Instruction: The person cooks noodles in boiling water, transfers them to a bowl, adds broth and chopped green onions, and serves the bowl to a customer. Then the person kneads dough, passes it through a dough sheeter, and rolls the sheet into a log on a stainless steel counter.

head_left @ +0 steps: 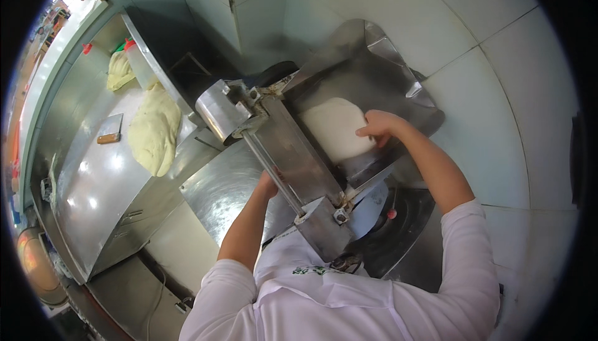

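Note:
A dough sheeter with a metal housing [299, 154] stands before me. On its far side, a flat pale sheet of dough [334, 128] lies in the dark metal tray [387, 79]. My right hand [380, 126] grips the right edge of this sheet, thumb on top and fingers curled beneath. My left hand [270, 183] is on the near side, beside the steel rod and partly hidden by the machine; its fingers and anything in them do not show well. Below that hand is a flat metal plate [224, 194].
The steel worktop [103, 173] at left carries a large dough lump [154, 131], a smaller one [120, 71], a wooden-handled dough scraper [110, 131] and a red-capped squeeze bottle [140, 63]. A tiled wall [504, 121] rises at right. A round dark pan-like vessel [402, 233] is below right.

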`<control>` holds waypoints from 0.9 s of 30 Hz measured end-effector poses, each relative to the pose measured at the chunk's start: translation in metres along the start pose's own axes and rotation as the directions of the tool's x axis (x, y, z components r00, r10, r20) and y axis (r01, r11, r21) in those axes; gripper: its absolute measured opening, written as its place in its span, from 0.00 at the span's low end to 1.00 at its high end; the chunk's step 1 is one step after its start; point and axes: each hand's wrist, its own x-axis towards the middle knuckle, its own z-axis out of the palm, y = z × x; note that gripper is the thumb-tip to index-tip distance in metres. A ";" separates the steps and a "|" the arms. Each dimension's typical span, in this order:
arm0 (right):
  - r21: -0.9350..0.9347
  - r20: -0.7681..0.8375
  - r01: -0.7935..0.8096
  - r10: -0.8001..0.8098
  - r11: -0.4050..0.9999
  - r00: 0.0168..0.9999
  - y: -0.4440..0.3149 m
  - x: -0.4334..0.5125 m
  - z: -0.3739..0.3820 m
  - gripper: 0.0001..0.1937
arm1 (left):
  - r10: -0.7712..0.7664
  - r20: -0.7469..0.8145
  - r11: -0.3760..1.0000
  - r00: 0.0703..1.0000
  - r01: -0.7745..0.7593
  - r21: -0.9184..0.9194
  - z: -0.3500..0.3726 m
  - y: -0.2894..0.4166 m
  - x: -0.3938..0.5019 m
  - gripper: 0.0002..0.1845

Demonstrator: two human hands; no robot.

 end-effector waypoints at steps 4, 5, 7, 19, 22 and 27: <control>-0.524 -0.404 0.269 -0.514 0.808 0.757 -0.014 0.014 0.020 0.48 | 0.089 0.379 0.907 0.921 0.082 -0.413 0.003 -0.021 0.048 0.23; -0.542 -0.426 0.176 -0.449 0.822 0.786 -0.015 0.017 0.028 0.49 | 0.069 0.202 0.933 0.977 0.008 -0.361 0.000 -0.025 0.049 0.22; -0.541 -0.435 0.108 -0.387 0.834 0.813 -0.010 0.031 0.045 0.49 | 0.069 -0.130 0.971 0.989 -0.096 -0.218 -0.013 -0.030 0.040 0.21; 0.497 -0.487 0.680 -0.475 0.539 0.733 -0.060 0.046 0.116 0.40 | 0.359 -0.602 0.870 0.713 -0.022 0.493 -0.076 -0.019 -0.097 0.28; 0.813 -0.542 0.540 -0.621 -0.218 0.566 -0.081 -0.017 0.131 0.46 | 0.517 -0.654 0.813 0.553 -0.077 0.577 -0.094 -0.017 -0.131 0.29; 0.610 -0.575 0.791 -0.714 -0.048 0.399 -0.100 -0.098 0.174 0.44 | 0.500 -0.720 0.836 0.481 -0.052 0.546 -0.120 0.012 -0.214 0.23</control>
